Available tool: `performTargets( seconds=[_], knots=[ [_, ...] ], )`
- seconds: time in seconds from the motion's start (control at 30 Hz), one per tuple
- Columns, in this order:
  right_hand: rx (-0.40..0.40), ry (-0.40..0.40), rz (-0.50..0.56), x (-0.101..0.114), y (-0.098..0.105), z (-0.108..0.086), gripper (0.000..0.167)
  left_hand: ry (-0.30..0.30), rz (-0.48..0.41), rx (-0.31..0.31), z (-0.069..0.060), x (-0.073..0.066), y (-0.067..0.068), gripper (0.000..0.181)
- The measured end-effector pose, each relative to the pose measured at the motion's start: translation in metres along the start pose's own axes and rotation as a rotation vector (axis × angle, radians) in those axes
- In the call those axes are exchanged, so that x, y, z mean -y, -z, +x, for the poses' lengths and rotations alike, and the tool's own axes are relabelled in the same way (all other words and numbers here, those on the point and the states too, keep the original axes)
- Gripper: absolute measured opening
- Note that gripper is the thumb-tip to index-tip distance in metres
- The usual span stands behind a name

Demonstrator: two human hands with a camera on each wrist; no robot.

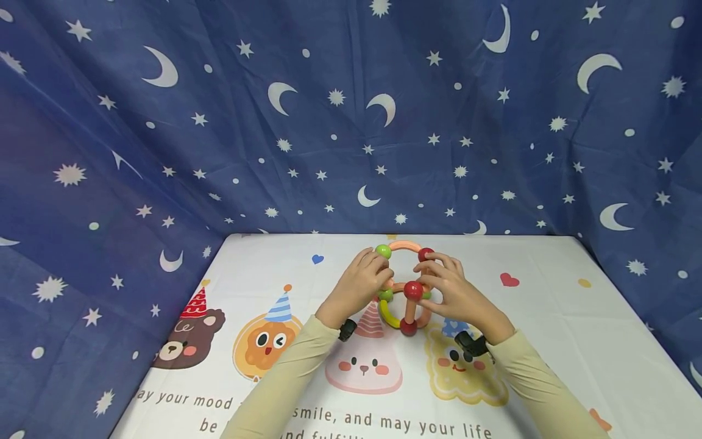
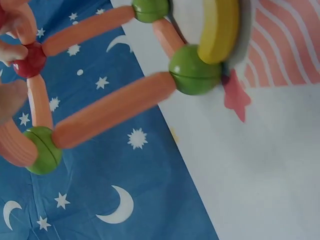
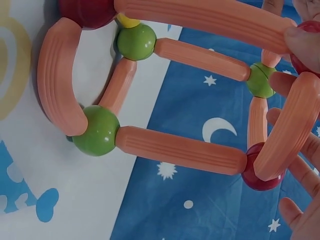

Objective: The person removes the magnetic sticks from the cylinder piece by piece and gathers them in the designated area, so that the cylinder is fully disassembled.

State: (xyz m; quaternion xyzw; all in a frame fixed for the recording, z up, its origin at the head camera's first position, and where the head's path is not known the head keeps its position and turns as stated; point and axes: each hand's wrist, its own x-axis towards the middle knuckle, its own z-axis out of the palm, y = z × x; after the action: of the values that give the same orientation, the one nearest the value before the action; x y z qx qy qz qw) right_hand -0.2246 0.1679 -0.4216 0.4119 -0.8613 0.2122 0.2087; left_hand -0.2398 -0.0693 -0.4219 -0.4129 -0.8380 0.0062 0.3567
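A frame of orange rods and a yellow curved piece, joined by red and green balls, stands on the table; its orange top rod [image 1: 406, 245] arches at the back. My left hand [image 1: 359, 281] holds its left side by the upper green ball [image 1: 383, 251], fingers bent. On the right side, my right hand [image 1: 457, 297] grips it with spread, bent fingers near the front red ball [image 1: 413, 291]. The right wrist view shows fingers of the right hand [image 3: 305, 170] around the rods beside a lower red ball [image 3: 262, 167]. The left fingertips are partly hidden.
A white table cover [image 1: 548, 292] with printed cartoon figures and lettering lies under the frame. Behind it and at the left hangs a blue curtain [image 1: 329, 152] with moons and stars. Dark wrist cameras sit on both wrists.
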Motion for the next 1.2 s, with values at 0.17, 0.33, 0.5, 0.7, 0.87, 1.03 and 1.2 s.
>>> performTargets(
  seconds=[0.17,0.33,0.5,0.7,0.87,1.03,1.2],
  knots=[
    [0.012,0.011,-0.015,-0.001,0.003,0.001,0.028,0.063,0.072,-0.034,-0.002,0.001,-0.002,0.016],
    [0.053,0.034,-0.023,-0.005,0.013,0.003,0.029,0.104,0.077,-0.032,-0.005,-0.001,-0.003,0.017],
    [0.057,0.067,-0.053,-0.016,0.029,0.014,0.029,0.122,0.075,-0.042,-0.007,-0.001,-0.003,0.018],
    [0.070,0.129,-0.123,-0.035,0.037,0.038,0.027,0.171,0.101,-0.083,-0.009,-0.001,-0.004,0.024],
    [0.177,0.175,-0.191,-0.041,0.033,0.064,0.033,0.191,0.121,-0.099,-0.012,-0.001,-0.005,0.028],
    [0.275,0.234,-0.239,-0.040,0.023,0.088,0.043,0.161,0.123,-0.114,-0.014,-0.002,-0.006,0.027],
    [0.300,0.309,-0.283,-0.039,0.013,0.100,0.045,0.124,0.132,-0.128,-0.015,-0.001,-0.008,0.025]
  ],
)
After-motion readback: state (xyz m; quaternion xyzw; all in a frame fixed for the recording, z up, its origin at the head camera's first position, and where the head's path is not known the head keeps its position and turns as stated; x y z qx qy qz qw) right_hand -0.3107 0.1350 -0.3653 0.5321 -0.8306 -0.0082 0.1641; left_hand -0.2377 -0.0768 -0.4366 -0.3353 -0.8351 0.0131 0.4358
